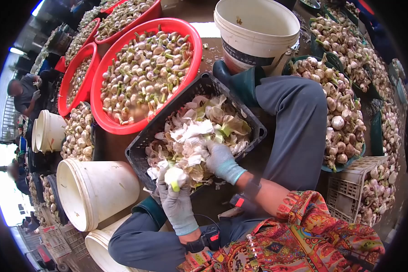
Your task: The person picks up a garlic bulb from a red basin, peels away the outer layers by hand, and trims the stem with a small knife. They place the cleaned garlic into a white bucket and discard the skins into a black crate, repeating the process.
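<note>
Both hands wear light grey gloves. My left hand (pixel 177 206) is closed around a peeled white garlic bulb (pixel 175 177) with a green stem stub, at the near edge of a black crate (pixel 138 147). Loose garlic skins (pixel 192 136) fill the crate. Over these skins, to the right of the bulb, is my right hand (pixel 221 162), its fingers curled at the papery pieces; whether they grip anything is hidden. The two hands are apart.
A red basin (pixel 198 50) of garlic in water stands beyond the crate. White buckets stand behind (pixel 258 38) and at the left (pixel 99 190). Garlic with stems (pixel 337 122) is heaped at the right, beside a plastic crate (pixel 344 192). A person (pixel 25 95) sits far left.
</note>
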A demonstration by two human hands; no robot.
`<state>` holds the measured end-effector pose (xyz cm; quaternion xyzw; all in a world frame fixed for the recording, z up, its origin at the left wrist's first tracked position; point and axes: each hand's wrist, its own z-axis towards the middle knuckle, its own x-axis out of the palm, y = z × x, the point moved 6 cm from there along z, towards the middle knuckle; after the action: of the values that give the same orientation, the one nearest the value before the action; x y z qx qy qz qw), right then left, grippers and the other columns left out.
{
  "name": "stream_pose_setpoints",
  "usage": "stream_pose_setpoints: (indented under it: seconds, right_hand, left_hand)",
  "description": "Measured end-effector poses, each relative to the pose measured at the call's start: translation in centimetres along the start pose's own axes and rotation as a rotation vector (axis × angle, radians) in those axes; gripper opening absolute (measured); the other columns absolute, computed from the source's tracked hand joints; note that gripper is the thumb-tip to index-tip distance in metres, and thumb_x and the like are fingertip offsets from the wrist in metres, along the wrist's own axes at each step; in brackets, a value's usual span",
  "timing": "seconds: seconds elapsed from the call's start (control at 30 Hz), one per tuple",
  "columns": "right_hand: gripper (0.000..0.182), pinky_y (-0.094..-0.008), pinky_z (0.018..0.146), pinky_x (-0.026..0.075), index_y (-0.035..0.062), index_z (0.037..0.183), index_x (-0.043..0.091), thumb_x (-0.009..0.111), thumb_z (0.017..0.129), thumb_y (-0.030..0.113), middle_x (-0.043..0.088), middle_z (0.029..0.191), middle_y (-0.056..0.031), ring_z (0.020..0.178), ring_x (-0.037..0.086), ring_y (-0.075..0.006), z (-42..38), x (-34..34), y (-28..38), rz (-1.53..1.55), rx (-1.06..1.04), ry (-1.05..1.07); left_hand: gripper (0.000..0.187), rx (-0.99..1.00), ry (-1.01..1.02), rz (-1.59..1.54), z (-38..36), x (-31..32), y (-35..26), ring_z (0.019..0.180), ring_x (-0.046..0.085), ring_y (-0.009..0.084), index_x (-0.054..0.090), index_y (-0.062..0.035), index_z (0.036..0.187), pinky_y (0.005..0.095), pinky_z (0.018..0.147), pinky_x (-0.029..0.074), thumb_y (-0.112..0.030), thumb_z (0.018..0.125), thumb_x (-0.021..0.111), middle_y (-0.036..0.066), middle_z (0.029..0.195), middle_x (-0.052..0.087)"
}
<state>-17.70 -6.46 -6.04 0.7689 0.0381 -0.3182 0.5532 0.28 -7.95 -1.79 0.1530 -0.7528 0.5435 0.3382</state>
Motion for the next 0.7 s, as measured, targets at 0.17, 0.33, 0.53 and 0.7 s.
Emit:
stream_pose_setpoints:
  seconds: [0.17, 0.33, 0.53, 0.7]
  right_hand:
    - [0.028, -0.0421, 0.073, 0.05, 0.0075, 0.105, 0.063, 0.062, 0.085, 0.027, 0.064, 0.086, -0.0158, 0.085, 0.062, -0.0342, -0.3, -2.8, 2.8, -0.386, -0.137, -0.089]
    - [0.034, -0.0372, 0.071, 0.05, 0.0018, 0.089, 0.066, 0.071, 0.077, 0.033, 0.066, 0.081, -0.016, 0.078, 0.064, -0.0303, -1.7, -0.6, 4.9, 0.432, -0.167, 0.293]
    - [0.023, -0.0395, 0.071, 0.05, 0.005, 0.094, 0.067, 0.063, 0.079, 0.021, 0.066, 0.082, -0.0158, 0.078, 0.063, -0.033, -1.4, -0.2, 4.0, 0.242, -0.131, 0.298]
    - [0.018, -0.036, 0.066, 0.048, 0.0002, 0.085, 0.061, 0.062, 0.077, 0.016, 0.061, 0.075, -0.0167, 0.07, 0.061, -0.0285, -0.9, 0.1, 3.3, 0.261, -0.107, 0.241]
  left_hand:
    - [0.057, 0.05, -0.04, -0.173, -0.2, 0.5, -1.4, 0.11, 0.054, 0.0254, 0.04, -0.0089, 0.136, 0.0467, 0.099, 0.041, -0.004, 0.084, 0.062, 0.011, 0.124, 0.053]
    - [0.044, 0.004, -0.137, -0.058, 0.4, -0.5, 0.4, 0.109, 0.054, 0.0249, 0.047, -0.0083, 0.129, 0.0422, 0.095, 0.045, -0.006, 0.087, 0.06, 0.012, 0.12, 0.055]
    - [0.039, 0.031, -0.181, 0.146, 0.9, -0.7, 2.0, 0.109, 0.053, 0.0238, 0.049, -0.0067, 0.124, 0.0374, 0.097, 0.043, -0.006, 0.087, 0.061, 0.01, 0.117, 0.055]
    - [0.037, -0.035, -0.151, 0.154, 1.1, 0.1, 2.6, 0.109, 0.053, 0.0236, 0.048, -0.0053, 0.123, 0.0376, 0.097, 0.043, -0.01, 0.088, 0.061, 0.011, 0.119, 0.053]
